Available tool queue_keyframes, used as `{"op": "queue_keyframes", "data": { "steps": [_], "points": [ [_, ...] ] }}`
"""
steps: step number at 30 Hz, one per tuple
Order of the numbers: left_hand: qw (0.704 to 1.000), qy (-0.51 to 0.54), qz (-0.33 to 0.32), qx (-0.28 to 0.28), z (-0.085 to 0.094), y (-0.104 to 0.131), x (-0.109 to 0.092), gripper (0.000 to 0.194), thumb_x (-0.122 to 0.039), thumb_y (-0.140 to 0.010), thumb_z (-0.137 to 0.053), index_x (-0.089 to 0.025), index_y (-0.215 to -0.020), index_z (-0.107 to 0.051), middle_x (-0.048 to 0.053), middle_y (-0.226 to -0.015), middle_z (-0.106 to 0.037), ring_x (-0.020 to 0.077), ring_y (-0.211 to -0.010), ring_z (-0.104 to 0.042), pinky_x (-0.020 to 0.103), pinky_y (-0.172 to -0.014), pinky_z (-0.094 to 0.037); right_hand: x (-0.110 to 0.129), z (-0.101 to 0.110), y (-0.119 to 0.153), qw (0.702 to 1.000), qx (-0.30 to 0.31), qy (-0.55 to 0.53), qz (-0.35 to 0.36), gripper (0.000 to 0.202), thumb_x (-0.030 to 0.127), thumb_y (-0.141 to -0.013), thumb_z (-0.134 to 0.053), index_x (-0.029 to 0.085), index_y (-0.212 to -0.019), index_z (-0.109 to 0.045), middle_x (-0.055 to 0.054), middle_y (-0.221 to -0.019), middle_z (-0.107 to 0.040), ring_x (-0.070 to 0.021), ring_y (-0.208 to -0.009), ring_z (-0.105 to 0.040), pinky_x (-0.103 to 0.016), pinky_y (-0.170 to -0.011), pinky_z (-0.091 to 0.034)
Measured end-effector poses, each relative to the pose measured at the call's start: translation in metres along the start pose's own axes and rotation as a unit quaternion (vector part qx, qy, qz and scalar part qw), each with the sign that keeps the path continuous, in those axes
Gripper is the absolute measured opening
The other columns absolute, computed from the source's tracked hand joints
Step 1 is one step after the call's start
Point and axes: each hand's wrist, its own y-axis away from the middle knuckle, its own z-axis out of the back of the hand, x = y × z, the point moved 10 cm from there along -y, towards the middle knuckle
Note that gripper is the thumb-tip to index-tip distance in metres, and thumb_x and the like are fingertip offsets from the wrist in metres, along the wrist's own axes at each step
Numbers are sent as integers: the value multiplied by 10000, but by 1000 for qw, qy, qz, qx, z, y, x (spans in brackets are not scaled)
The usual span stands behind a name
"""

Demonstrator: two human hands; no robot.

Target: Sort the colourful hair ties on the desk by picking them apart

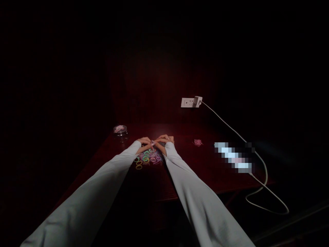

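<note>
Over a pile of colourful small hair ties on the dark red table, my two hands meet with their fingertips together. My left hand is closed in a pinch, and a bit of something pinkish shows at its fingertips, too small to name. Against it, my right hand has its fingers bent inward and closed; whatever is in them is hidden. Yellow, green, pink and purple ties lie just below both hands, partly covered by the wrists.
A clear round jar with a pink-patterned lid stands at the left. To the right lies a small heap of pink ties. Farther right is a blurred-out lit device, its white cable running to a wall socket.
</note>
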Motion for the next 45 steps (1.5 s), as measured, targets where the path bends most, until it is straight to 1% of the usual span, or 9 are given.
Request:
{"op": "queue_keyframes", "data": {
  "steps": [3, 9, 15, 22, 25, 30, 34, 38, 45],
  "points": [
    [1000, 11, 9, -3, 2, 0, 1, 470, -568, -890, -620, -169, -706, -787, 69, -862, -679, 179, -743, -598, 271, -664, -443, -3, -1, -2, 1000, 3, 18, -13, 238, 500, -915, -679, 319, -846, -817, -27, -1019, -717, -231, -1092, -528, -408, -986, -390],
    [1000, 9, -24, -9, 5, 0, -2, 415, -494, -924, -602, -171, -752, -796, 79, -879, -698, 215, -858, -641, 298, -795, -483, -4, 4, -4, 999, -29, 1, -26, 226, 471, -912, -691, 302, -831, -817, -38, -983, -705, -234, -1066, -542, -417, -981, -416],
    [1000, 6, -20, -21, 7, 0, 1, 463, -550, -923, -578, -182, -726, -779, 86, -882, -705, 237, -890, -640, 322, -843, -487, -12, 7, -5, 998, -54, 8, -17, 258, 468, -943, -645, 280, -900, -816, -47, -969, -711, -224, -1065, -553, -360, -940, -432],
    [1000, -7, -16, -26, 9, 2, 6, 375, -507, -867, -643, -174, -734, -752, 74, -889, -697, 197, -795, -593, 287, -715, -466, -35, 16, -7, 997, -63, -16, -42, 302, 543, -900, -655, 292, -847, -814, -42, -966, -716, -246, -1040, -539, -388, -932, -384],
    [999, -17, -19, -31, 15, 4, 8, 296, -448, -839, -682, -170, -756, -737, 66, -926, -694, 166, -736, -563, 278, -696, -456, -50, 38, -11, 996, -73, 16, -52, 354, 588, -895, -624, 293, -839, -810, -43, -979, -720, -260, -1024, -525, -409, -914, -356],
    [998, -31, -41, -30, 20, 4, 16, 239, -409, -838, -668, -183, -842, -745, 60, -931, -702, 181, -775, -569, 299, -753, -444, -113, 123, 5, 947, -205, 106, -225, 281, 490, -881, -647, 259, -835, -800, -89, -1024, -709, -302, -1035, -484, -478, -906, -304],
    [996, -56, -49, -48, 23, 4, 20, 171, -358, -832, -672, -202, -833, -743, 46, -866, -706, 201, -810, -564, 325, -821, -438, -136, 167, 15, 934, -209, 164, -241, 264, 464, -874, -658, 251, -835, -808, -154, -1092, -675, -375, -1117, -429, -542, -912, -270],
    [996, -63, -57, -30, 20, 7, 16, 151, -328, -866, -657, -200, -884, -735, 46, -911, -714, 201, -843, -573, 324, -850, -444, -144, 178, 21, 927, -187, 205, -253, 255, 449, -872, -671, 250, -823, -821, -167, -1128, -651, -389, -1139, -404, -553, -900, -263],
    [992, -110, -54, -42, 22, 6, 24, 216, -368, -921, -583, -206, -951, -724, 41, -945, -707, 210, -884, -577, 340, -884, -452, -134, 173, 16, 922, -175, 237, -251, 205, 348, -910, -664, 221, -992, -803, -147, -1217, -630, -343, -1169, -401, -485, -921, -280]
  ]
}}
